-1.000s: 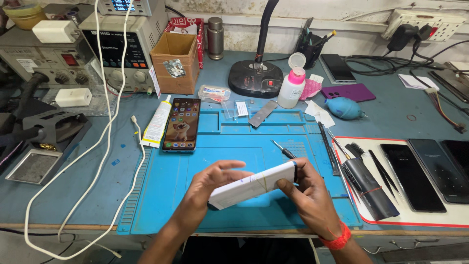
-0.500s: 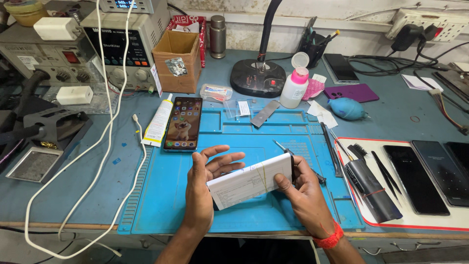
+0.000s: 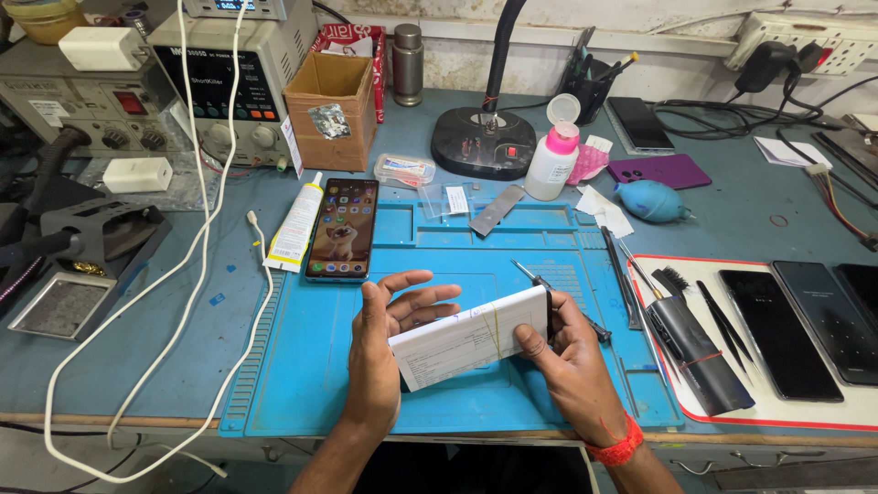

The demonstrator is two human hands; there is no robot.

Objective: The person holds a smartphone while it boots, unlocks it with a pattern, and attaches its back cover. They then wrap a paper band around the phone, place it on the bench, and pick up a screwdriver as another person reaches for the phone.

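Both hands hold a white box low over the blue mat at the front of the counter. The left hand has a loose grip, its palm against the box's left end and its fingers spread behind it. The right hand has a firm grip on the right end, thumb on the front face. The box is long, flat and tilted, its right end higher; a pale label with small print sits on its lower left face, and a thin band crosses it near the middle.

On the mat just beyond the hands lies a phone with its screen lit, and beside that a white tube with a dark cap. Behind these stands an open cardboard box with a small shiny sticker on its front. A white bottle with a pink cap stands near a black lamp base. A small clear packet lies between them.

At the right, dark phones lie on a white tray with a red edge; the farthest one is cut off by the frame. What the box's far side looks like is hidden, and its print is too small to make out
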